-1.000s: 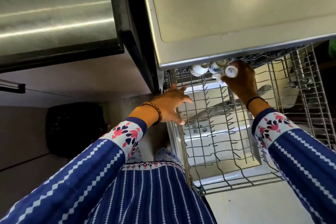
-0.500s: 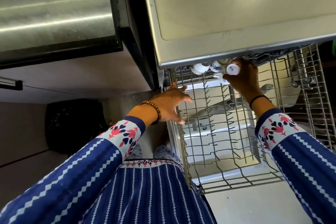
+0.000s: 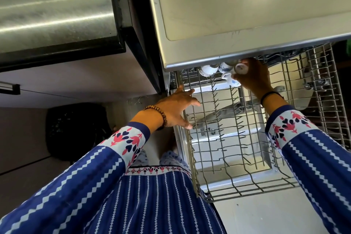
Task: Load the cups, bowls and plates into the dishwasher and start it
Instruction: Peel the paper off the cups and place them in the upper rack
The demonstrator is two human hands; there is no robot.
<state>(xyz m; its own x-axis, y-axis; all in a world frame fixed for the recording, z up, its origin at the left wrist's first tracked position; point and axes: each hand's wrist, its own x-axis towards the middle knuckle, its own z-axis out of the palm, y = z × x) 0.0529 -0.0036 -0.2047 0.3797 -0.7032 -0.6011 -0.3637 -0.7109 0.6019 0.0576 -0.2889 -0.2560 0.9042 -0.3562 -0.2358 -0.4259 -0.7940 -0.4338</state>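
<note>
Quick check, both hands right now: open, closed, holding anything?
Left hand: open, fingers spread at the rack's left edge.
Right hand: holding a small white cup at the rack's back.

Mixed light, wide-angle bend at the edges.
I see soft glare on the bench [image 3: 256, 2], streak highlights on the steel panel [image 3: 57, 19], deep shadow lower left.
</note>
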